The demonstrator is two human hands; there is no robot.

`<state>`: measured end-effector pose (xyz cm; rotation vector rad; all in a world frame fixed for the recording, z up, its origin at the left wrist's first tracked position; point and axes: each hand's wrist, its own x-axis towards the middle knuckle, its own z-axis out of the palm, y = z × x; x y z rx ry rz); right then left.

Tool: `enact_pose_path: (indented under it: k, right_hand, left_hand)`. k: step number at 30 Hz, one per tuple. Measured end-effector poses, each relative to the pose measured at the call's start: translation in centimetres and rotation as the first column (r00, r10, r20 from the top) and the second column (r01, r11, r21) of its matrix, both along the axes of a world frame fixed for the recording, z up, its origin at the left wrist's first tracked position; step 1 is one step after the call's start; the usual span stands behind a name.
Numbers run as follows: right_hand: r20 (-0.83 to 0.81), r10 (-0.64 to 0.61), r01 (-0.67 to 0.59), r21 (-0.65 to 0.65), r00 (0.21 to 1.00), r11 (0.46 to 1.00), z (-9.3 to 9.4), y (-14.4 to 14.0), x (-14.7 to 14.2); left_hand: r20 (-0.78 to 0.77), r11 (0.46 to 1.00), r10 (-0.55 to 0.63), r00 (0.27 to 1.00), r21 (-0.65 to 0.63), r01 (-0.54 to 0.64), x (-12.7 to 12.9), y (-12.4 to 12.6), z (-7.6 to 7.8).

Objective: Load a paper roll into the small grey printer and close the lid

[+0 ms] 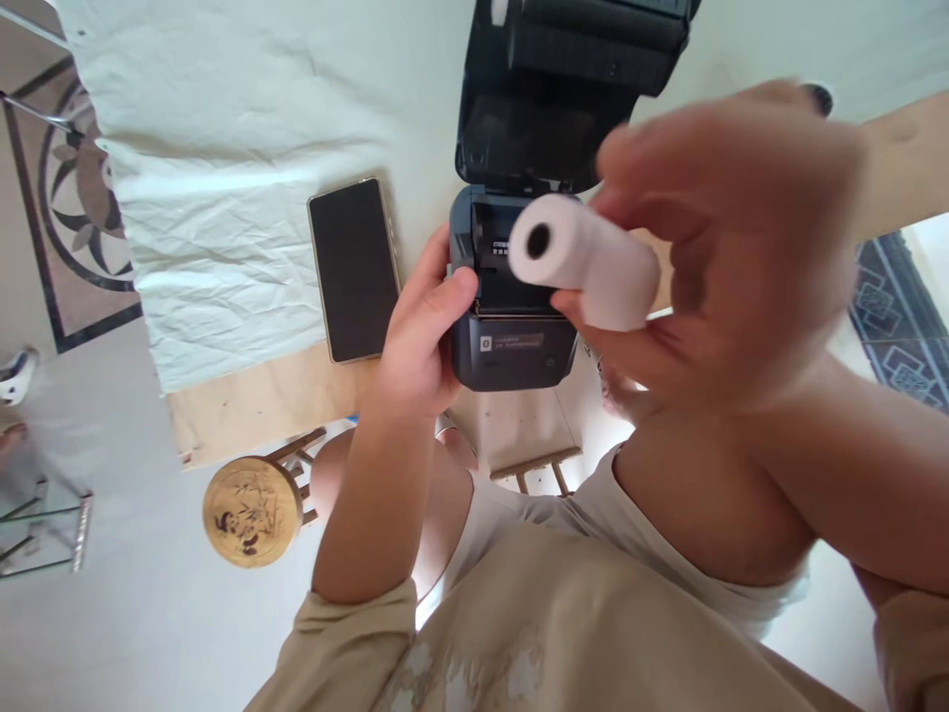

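A dark portable label printer is held at its left side by my left hand, thumb pressed on the casing edge. Its black lid is swung up and back, so the inner bay shows. Between the fingers and thumb of my right hand is a white paper roll, tilted, with its dark core hole facing left. The roll hangs above the right part of the bay and hides some of it. Motion blurs my right hand.
A smartphone with a dark screen lies left of the printer on the pale tablecloth. The table's wooden edge runs along the near side. A round wooden stool stands on the floor below left. A black round object shows behind my right hand.
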<state>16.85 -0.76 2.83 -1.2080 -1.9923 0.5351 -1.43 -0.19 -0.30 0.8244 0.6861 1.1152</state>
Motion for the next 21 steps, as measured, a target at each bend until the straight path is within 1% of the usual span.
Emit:
enact_pose_path:
  k: [2, 4, 5, 6, 9, 12, 15, 17, 20, 21]
  right_hand:
    - [0.043, -0.043, 0.036, 0.139, 0.998, 0.99, 0.0, 0.1, -1.2]
    - [0.108, -0.114, 0.08, 0.277, 0.988, 0.957, -0.3, 0.5, -1.6]
    - [0.134, -0.137, 0.087, 0.324, 0.981, 0.942, -0.6, 0.7, -1.6]
    - [0.148, -0.132, 0.074, 0.349, 0.98, 0.934, -0.9, 0.9, -1.5]
    - [0.148, -0.066, 0.004, 0.382, 0.987, 0.924, -1.3, 1.2, -0.8]
    - [0.127, -0.022, -0.041, 0.467, 0.992, 0.883, -1.1, 0.8, -0.5]
    - [0.107, 0.052, -0.1, 0.511, 0.993, 0.854, -1.0, -0.1, -0.8]
    - [0.15, 0.088, -0.154, 0.515, 0.985, 0.843, -1.3, -0.7, -1.1]
    - [0.244, 0.093, -0.209, 0.503, 0.965, 0.839, -1.8, -1.1, -1.4]
    - [0.251, 0.112, -0.227, 0.493, 0.961, 0.84, -1.8, -1.1, -1.4]
  left_hand:
    - [-0.024, 1.0, 0.018, 1.0, -0.02, -0.018, 0.0, -0.1, 0.2]
    - [-0.043, 0.999, 0.015, 0.999, -0.034, -0.017, 0.0, -0.1, 0.3]
    - [-0.049, 0.999, 0.006, 0.999, -0.039, -0.007, 0.0, -0.1, 0.4]
    - [-0.051, 0.999, -0.006, 0.999, -0.043, 0.004, 0.0, -0.1, 0.5]
    - [-0.054, 0.998, -0.029, 0.998, -0.054, 0.026, 0.0, -0.1, 0.5]
    - [-0.05, 0.999, -0.011, 0.999, -0.051, 0.009, 0.0, -0.2, 0.3]
    - [-0.029, 1.0, -0.022, 0.999, 0.019, 0.023, -0.1, -0.1, -0.2]
    - [-0.032, 0.996, -0.044, 0.999, 0.07, 0.046, -0.3, 0.1, -0.8]
    - [-0.121, 0.99, -0.01, 0.993, 0.138, 0.027, -0.6, 0.3, -1.7]
    - [-0.159, 0.988, 0.006, 0.987, 0.152, 0.018, -0.6, 0.3, -1.8]
